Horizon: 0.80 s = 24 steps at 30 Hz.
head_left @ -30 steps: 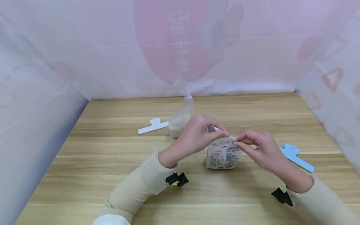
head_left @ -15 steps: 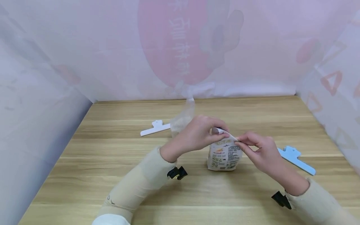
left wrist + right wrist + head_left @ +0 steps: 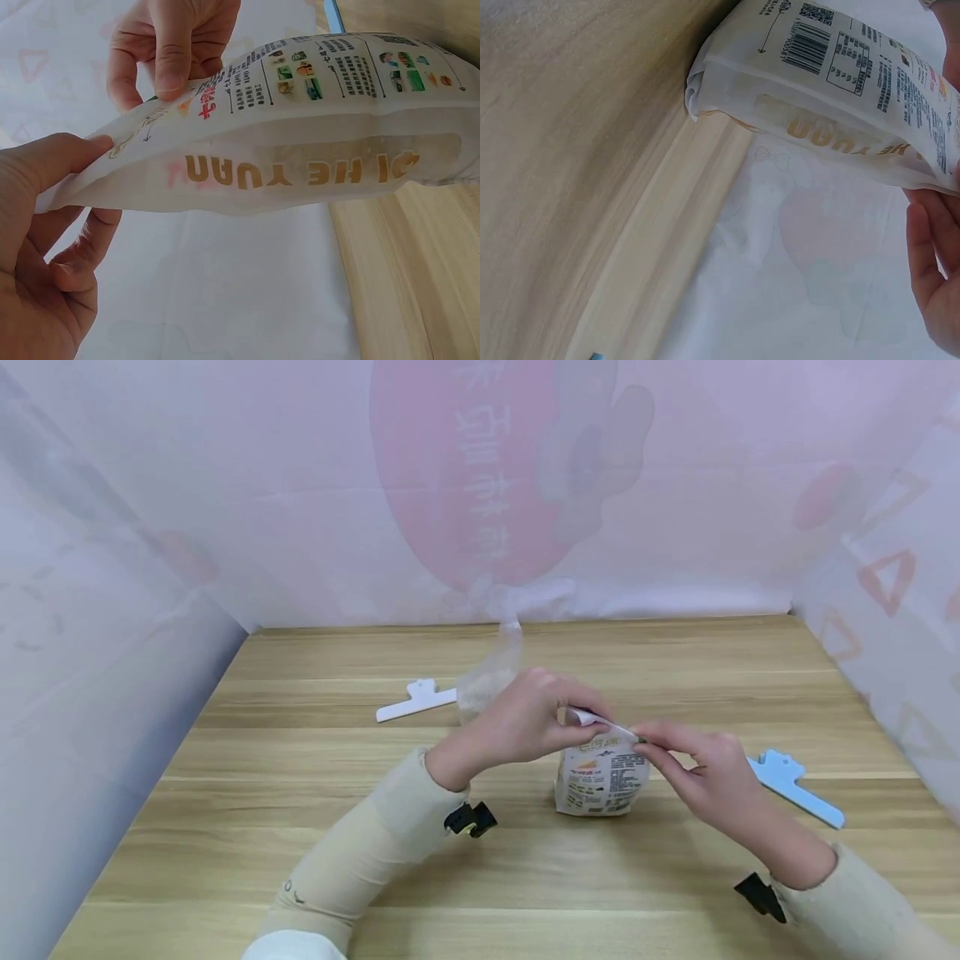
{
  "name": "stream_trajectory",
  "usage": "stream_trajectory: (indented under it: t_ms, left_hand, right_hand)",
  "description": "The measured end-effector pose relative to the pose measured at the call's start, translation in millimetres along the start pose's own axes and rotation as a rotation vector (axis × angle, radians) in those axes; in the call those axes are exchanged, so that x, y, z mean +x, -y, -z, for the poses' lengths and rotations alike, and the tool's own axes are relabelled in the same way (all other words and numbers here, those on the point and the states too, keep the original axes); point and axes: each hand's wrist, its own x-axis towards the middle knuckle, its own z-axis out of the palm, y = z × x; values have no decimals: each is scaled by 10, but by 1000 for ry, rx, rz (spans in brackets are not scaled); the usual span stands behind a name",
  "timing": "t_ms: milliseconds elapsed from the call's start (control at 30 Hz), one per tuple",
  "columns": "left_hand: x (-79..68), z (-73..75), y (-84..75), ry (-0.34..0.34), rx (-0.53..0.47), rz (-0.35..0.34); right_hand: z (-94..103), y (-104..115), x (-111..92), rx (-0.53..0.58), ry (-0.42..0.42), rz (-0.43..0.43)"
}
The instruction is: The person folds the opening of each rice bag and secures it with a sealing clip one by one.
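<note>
A white printed food bag stands upright on the wooden table, its top edge between my two hands. My left hand pinches the left end of that edge between thumb and fingers. At the right end, my right hand pinches the same edge. In the left wrist view the bag shows gold letters on its side panel, and the thumb of my left hand lies over its top corner. The right wrist view shows the bag's barcode end against the table, with part of my right hand at the edge.
A white sealing clip lies left of the bag. Behind my left hand stands a translucent bag, partly hidden. A light blue sealing clip lies to the right, beyond my right hand. White printed cloth walls enclose the wooden table.
Both hands keep hold of the bag's top edge. My right hand has shifted slightly right, and the edge looks flatter than half a second ago. The head view has shifted slightly.
</note>
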Motion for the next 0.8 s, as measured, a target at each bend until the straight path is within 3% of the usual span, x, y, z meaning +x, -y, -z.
stream_trajectory:
  t_ms: [167,433,800]
  left_hand:
    - [-2,-4,7,8,-14,-17]
    - [-19,-17,8,-9,27,-50]
    - [-51,-20,5,-27,14,-5]
  right_hand:
    - [17,-9,-22,75,21,-45]
    - [92,-23,-76,46,15,-171]
    - [285,-108,-113,-5,30,-189]
